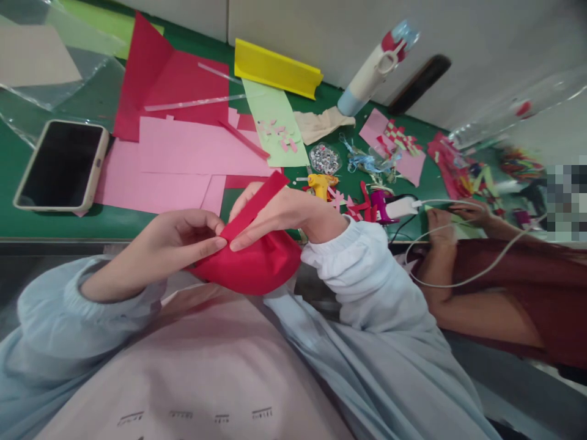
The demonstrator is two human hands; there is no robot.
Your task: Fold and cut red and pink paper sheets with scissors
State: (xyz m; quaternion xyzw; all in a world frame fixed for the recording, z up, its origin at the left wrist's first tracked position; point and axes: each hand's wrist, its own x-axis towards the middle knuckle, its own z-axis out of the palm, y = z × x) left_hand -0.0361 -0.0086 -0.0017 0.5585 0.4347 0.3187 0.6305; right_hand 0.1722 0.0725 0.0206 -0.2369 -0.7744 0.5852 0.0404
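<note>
Close to my body, at the table's front edge, both hands hold a soft-looking red piece (pixel 259 266), rounded and bulging below my fingers. A straight red strip (pixel 257 205) rises from it, slanting up to the right. My left hand (pixel 183 241) is closed, thumb and forefinger pinching the red piece at the lower end of the strip. My right hand (pixel 288 211) is closed on it too, its fingers behind the strip and its tip beside the left thumb. Whether strip and rounded part are joined I cannot tell.
A phone (pixel 59 165) lies left. Pink sheets (pixel 183 146), a folded red sheet (pixel 183 76) and a yellow folded strip (pixel 275 67) lie ahead. Right are a yellow glue gun (pixel 321 183), a tub of beads (pixel 324 159), a bottle (pixel 371 76) and a co-worker's hands (pixel 443 227).
</note>
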